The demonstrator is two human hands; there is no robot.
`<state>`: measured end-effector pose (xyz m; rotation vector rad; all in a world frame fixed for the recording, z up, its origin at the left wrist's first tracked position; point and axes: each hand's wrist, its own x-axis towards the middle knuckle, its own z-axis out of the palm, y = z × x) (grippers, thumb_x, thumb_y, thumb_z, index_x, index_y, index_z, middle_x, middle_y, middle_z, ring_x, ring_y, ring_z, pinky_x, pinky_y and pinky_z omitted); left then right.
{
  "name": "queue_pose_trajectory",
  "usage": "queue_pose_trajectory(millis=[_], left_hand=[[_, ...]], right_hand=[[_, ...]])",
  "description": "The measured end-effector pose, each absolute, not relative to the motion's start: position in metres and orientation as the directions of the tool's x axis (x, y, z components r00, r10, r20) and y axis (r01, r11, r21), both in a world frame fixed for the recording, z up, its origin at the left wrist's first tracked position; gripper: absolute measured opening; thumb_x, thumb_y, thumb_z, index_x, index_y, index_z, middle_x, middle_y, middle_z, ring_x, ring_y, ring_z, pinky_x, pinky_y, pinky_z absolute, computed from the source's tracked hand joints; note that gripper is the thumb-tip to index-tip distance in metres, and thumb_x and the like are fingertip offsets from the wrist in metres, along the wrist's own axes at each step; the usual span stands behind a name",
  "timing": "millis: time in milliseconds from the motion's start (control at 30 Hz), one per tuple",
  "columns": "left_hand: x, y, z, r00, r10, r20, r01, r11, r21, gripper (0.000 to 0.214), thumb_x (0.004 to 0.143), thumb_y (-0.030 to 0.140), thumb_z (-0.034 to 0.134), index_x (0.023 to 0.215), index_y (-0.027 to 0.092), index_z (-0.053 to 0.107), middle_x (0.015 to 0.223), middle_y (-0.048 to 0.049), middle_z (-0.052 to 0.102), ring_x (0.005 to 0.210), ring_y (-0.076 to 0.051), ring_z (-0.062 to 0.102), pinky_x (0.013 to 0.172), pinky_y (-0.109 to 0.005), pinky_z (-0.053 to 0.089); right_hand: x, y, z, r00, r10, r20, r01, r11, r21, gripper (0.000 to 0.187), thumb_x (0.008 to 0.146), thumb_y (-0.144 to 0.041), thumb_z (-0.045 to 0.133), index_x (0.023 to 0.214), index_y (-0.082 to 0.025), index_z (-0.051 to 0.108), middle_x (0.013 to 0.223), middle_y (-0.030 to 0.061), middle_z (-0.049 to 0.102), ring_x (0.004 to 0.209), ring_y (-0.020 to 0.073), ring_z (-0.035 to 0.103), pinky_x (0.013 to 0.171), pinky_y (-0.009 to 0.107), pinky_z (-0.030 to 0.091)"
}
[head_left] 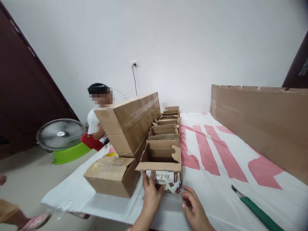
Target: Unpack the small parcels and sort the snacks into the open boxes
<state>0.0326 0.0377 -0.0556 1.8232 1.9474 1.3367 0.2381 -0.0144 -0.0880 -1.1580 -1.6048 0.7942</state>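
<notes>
The open carton (161,160), printed "Super Meal", sits nearest us on the white sheet (216,166), heading a row of open cartons running straight away toward the wall; its long axis follows that line. Our left hand (151,195) lies flat against its front, seemingly steadying it; our right hand (194,208) rests loosely curled beside it, grasping nothing. A green-handled knife (255,210) lies well apart.

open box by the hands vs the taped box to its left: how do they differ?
The open box has its top flaps up; the taped box is shut under clear tape. The open box carries a printed brown-and-white label facing the camera; the taped box is plain on the sides that show. The left hand rests on the open box's front, the right hand beside it; no hand is on the taped box. Both are brown cardboard on the white sheet.
</notes>
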Motion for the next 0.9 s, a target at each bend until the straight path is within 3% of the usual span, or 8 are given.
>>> queue_pose_trajectory(millis=[200, 500, 600, 733, 900], left_hand=[[0.035, 0.077, -0.048, -0.215, 0.869, 0.445, 0.712, -0.172, 0.681, 0.071, 0.071, 0.016, 0.067, 0.137, 0.018, 0.039, 0.159, -0.0169, 0.0, 0.147, -0.035, 0.008, 0.117, -0.05, 0.022], [0.037, 0.114, -0.039, -0.191, 0.905, 0.379, 0.691, -0.15, 0.707, 0.078, 0.073, 0.019, 0.068, 0.143, 0.025, 0.034, 0.16, -0.0109, -0.006, 0.147, -0.032, 0.007, 0.117, -0.045, 0.023], [0.043, 0.107, -0.036, -0.223, 0.9, 0.375, 0.704, -0.117, 0.7, 0.083, 0.074, 0.019, 0.067, 0.147, 0.024, 0.027, 0.16, -0.0142, -0.008, 0.147, -0.035, 0.006, 0.116, -0.048, 0.024], [0.053, 0.076, -0.019, -0.228, 0.83, 0.508, 0.799, -0.139, 0.586, 0.077, 0.077, 0.013, 0.062, 0.145, 0.018, 0.028, 0.158, -0.0207, 0.0, 0.146, -0.04, 0.008, 0.113, -0.058, 0.024], [0.03, 0.024, 0.026, 0.121, 0.622, 0.774, 0.811, -0.512, 0.285, 0.055, 0.086, 0.017, 0.055, 0.137, 0.024, 0.037, 0.152, -0.0155, 0.026, 0.144, -0.03, 0.024, 0.112, -0.052, 0.032]], right_hand=[[0.236, -0.017, -0.093, -0.018, 0.93, 0.368, 0.274, 0.359, -0.892, 0.021, 0.085, -0.027, 0.052, 0.103, -0.022, 0.062, 0.128, 0.0124, 0.057, 0.09, 0.0197, 0.066, 0.08, 0.031, 0.056], [0.235, -0.019, -0.092, -0.08, 0.918, 0.387, 0.303, 0.393, -0.868, 0.022, 0.085, -0.021, 0.05, 0.106, -0.023, 0.059, 0.122, 0.0109, 0.056, 0.085, 0.0174, 0.065, 0.077, 0.03, 0.056], [0.235, -0.021, -0.091, -0.085, 0.915, 0.394, 0.32, 0.4, -0.859, 0.022, 0.087, -0.022, 0.049, 0.107, -0.022, 0.058, 0.121, 0.0114, 0.056, 0.085, 0.0173, 0.064, 0.077, 0.031, 0.055], [0.237, -0.022, -0.088, -0.109, 0.912, 0.396, 0.346, 0.408, -0.845, 0.021, 0.09, -0.025, 0.046, 0.108, -0.022, 0.056, 0.119, 0.0123, 0.056, 0.085, 0.0176, 0.064, 0.076, 0.031, 0.055], [0.24, -0.022, -0.088, -0.149, 0.905, 0.399, 0.361, 0.425, -0.83, 0.022, 0.091, -0.027, 0.045, 0.109, -0.021, 0.056, 0.117, 0.0125, 0.056, 0.085, 0.0177, 0.064, 0.077, 0.031, 0.055]])
